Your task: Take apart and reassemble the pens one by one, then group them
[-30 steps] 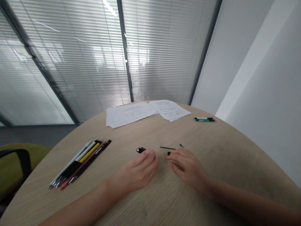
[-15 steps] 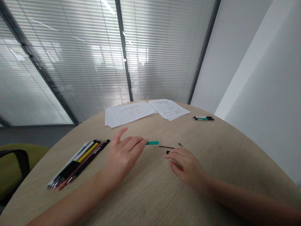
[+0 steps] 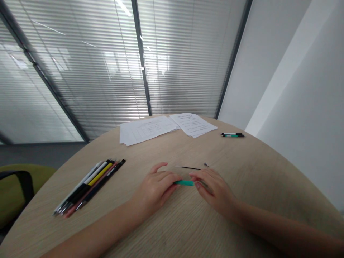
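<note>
Green pen barrel (image 3: 185, 183), pinched by the left hand (image 3: 153, 185), ends at the narrowly spaced fingertips of the right hand (image 3: 217, 185), whose hold cannot be determined; level, steady alignment is advised.

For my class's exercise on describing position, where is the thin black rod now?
In the head view, the thin black rod lies on the table slightly right of centre, just beyond the green tube and left of a small dark piece.
</note>
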### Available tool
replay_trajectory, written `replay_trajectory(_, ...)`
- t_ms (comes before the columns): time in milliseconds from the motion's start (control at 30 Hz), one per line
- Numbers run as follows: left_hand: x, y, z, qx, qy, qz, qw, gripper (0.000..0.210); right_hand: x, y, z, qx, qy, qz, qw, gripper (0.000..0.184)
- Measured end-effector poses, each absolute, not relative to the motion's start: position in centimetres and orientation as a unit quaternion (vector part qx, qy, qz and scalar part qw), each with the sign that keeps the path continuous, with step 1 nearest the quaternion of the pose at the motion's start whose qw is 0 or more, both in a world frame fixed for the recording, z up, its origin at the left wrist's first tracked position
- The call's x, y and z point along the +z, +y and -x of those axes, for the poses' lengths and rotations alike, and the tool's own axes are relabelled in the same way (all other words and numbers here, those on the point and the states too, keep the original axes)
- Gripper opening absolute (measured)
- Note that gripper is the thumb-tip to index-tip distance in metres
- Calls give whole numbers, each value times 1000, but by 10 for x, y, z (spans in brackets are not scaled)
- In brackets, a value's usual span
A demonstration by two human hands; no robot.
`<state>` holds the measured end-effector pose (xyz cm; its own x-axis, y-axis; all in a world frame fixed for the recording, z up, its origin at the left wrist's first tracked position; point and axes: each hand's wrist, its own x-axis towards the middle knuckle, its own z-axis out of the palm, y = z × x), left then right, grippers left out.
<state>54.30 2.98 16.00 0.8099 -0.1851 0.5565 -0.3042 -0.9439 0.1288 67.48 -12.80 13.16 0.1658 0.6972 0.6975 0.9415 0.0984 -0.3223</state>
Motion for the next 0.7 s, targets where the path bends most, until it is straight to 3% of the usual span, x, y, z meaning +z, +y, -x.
replay_trajectory(133, 160, 33, -542, 298, -147, -942, 33, 22, 133, -129, -674, -159, -639, 640, 396, 15)
replay_trajectory(300, 169, 33, -537, 337, -207, -898, -192, 25, 131, -128, -675, -157, -656, 632, 381, 13)
replay_trajectory(367, 171, 31, -536, 351, -208, -882, -237, 26, 129, -126, -676, -150, -660, 635, 372, 14)
replay_trajectory(700, 171, 29, -540, 347, -191, -904, -158, 30, 129, -126, -676, -134, -660, 646, 359, 13)
